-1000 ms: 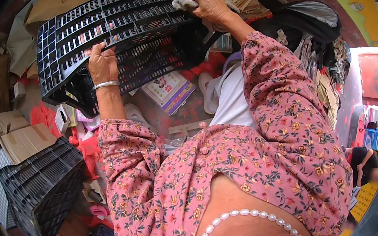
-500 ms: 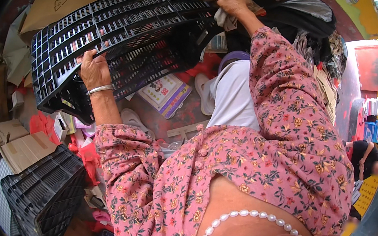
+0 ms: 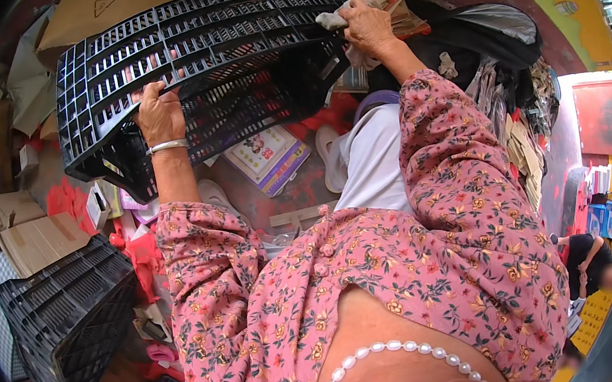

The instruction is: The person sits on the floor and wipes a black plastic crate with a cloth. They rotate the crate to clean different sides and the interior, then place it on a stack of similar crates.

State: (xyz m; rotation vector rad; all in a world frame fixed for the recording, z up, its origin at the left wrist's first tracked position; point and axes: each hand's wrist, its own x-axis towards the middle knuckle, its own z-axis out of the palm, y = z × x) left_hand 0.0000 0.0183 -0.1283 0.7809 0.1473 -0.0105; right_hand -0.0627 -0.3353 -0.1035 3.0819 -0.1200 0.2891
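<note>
Well, in the head view, my left hand is clamped on the near rim of a slatted black plastic crate, which is tipped on its side at the far left. My right hand grips a grey cloth at its right end. Nearer, a purple-edged flat box lies on the floor; a second black crate sits left, beside brown cardboard.
</note>
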